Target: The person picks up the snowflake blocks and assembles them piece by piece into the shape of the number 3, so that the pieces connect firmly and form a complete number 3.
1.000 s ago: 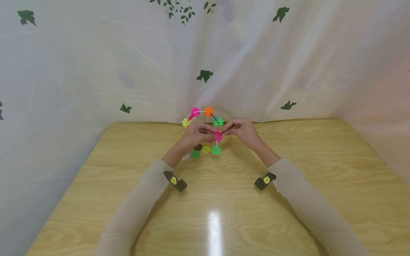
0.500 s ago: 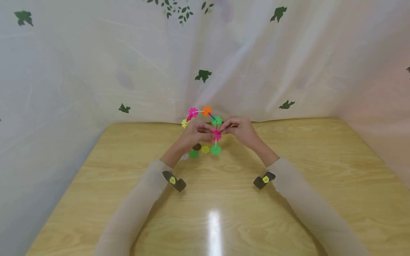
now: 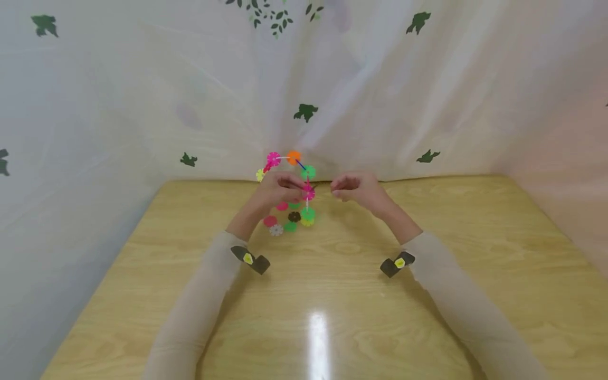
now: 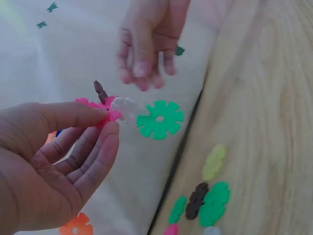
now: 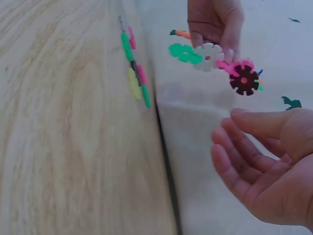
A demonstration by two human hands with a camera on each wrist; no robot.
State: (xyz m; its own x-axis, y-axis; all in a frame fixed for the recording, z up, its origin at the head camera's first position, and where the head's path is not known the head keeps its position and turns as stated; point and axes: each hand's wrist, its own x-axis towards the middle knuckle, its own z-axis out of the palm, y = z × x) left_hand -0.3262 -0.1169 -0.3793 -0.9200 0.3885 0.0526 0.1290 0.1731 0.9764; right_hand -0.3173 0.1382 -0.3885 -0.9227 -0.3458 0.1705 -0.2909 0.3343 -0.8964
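My left hand pinches a pink notched snowflake disc between thumb and fingers. That disc belongs to a raised chain of interlocking discs, with an orange disc at its top and a green disc linked by a white disc. A dark brown disc is slotted onto the pink part and sticks out toward the right. My right hand is a short way right of the chain, fingers loosely bent and holding nothing. Part of the chain is hidden behind the left hand.
Several loose discs lie on the wooden table below the left hand, among them a brown disc, a white disc and a pink disc. A pale curtain hangs along the table's back edge.
My right hand has let go of the brown disc, which stays on the chain, and the hands are now apart. The left hand has carried the chain a little left and up.
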